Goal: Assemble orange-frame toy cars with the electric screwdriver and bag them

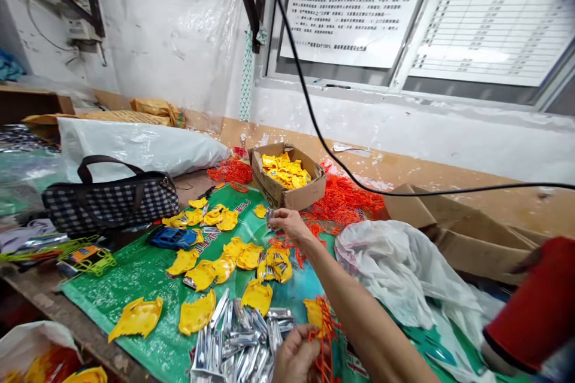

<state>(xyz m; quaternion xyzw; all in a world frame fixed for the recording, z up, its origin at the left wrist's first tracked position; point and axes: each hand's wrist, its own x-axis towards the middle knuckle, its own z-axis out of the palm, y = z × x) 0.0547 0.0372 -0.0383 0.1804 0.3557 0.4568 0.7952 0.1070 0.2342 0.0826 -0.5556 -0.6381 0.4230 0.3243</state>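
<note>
My right hand [291,225] reaches out over the green sheet [148,278], fingers pinched on a small silvery piece [269,218]. A single yellow plastic shell [259,210] lies just beside it. Close to me, my left hand [299,354] is closed on orange plastic frames [327,338], with another yellow shell [313,313] partly behind them. Shiny silver strips [240,341] are heaped to the left of that hand. Several curved yellow shells [197,311] lie scattered across the sheet, near a blue toy car body [173,237].
A cardboard box [305,196] of yellow shells stands at the back beside piled orange frames [348,191]. White plastic bags [390,263] and an open carton [476,239] are on the right, near a red sleeve [530,305]. A checkered bag [112,200] sits left; a black cable [309,96] hangs across.
</note>
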